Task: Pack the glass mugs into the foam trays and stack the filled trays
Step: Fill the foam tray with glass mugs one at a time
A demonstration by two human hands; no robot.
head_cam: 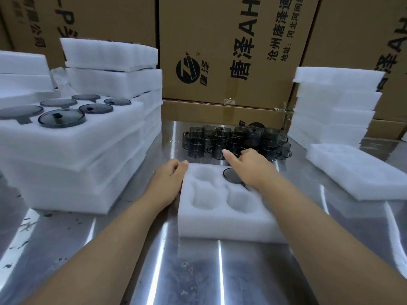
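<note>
**Operator:** Where is the foam tray, and what's in it?

**Spotter:** The foam tray [220,219] lies flat on the steel table [198,274], straight in front of you. One dark glass mug [230,176] sits bottom up in the tray's far right pocket. Four empty pockets show beside and nearer than it. Your right forearm covers the tray's near right part.

**Operator:** And my hands?

**Spotter:** Your left hand [169,180] is at the tray's far left corner. The thumb is by the top edge and the fingers curl against the left wall, holding the tray. Your right hand [253,170] hangs over the tray's far right corner, just above the mug. One finger points straight out past the tray's far edge and the others are bent under the palm. You seem to have nothing in it, but I cannot tell whether the bent fingers touch the mug.

**Operator:** Where's the rest of the glass?

**Spotter:** The loose mugs [235,142] stand bunched together just beyond the tray's far edge, some of them stacked. Left of the tray is the stack of filled trays [77,155], and the top one shows six mug bottoms. Right of the tray lies a single foam piece [363,175], with a tall foam pile [330,111] beyond it. Cardboard boxes [220,51] stand behind the loose mugs, on the tray's far side.
</note>
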